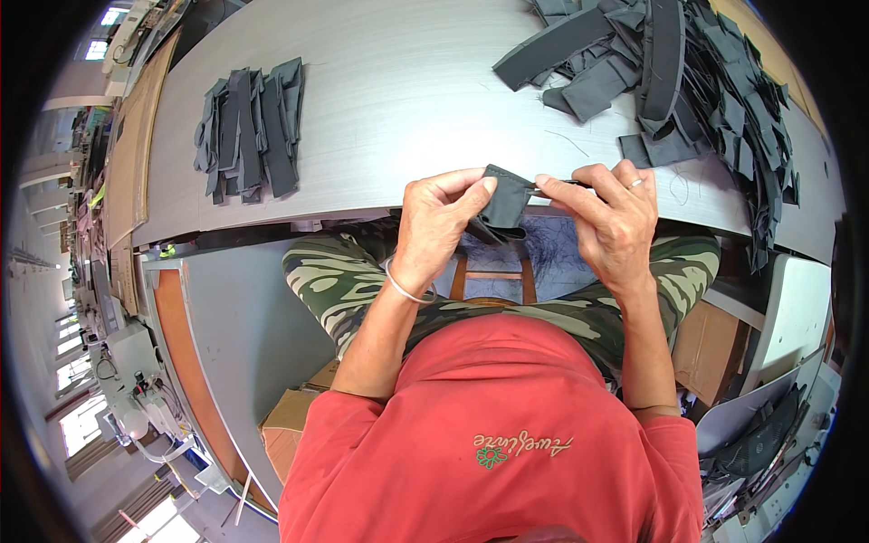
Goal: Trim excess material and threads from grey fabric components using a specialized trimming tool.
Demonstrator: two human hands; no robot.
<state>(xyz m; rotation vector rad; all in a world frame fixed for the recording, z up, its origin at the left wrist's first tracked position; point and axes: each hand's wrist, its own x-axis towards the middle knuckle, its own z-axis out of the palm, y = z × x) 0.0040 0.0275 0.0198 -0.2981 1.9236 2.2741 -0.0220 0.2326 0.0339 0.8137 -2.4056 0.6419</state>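
Observation:
My left hand (436, 219) pinches a dark grey strip of sewn cloth (507, 201) between thumb and fingers. A stitched line runs along the strip's upper edge, and the rest hangs folded below the table's front edge. In my right hand (615, 213) is a slim dark pointed tool (579, 185), mostly hidden by the fingers; its exact kind does not show. The tool's tip meets the right edge of the cloth. Both hands are held just in front of the table edge, above my lap.
A small stack of dark grey cloth strips (249, 131) lies at the table's left. At the right, a large loose heap of similar strips (670, 72) spills over the front edge of the pale table (380, 100). Loose threads lie on the tabletop. Cardboard boxes (711, 348) stand below.

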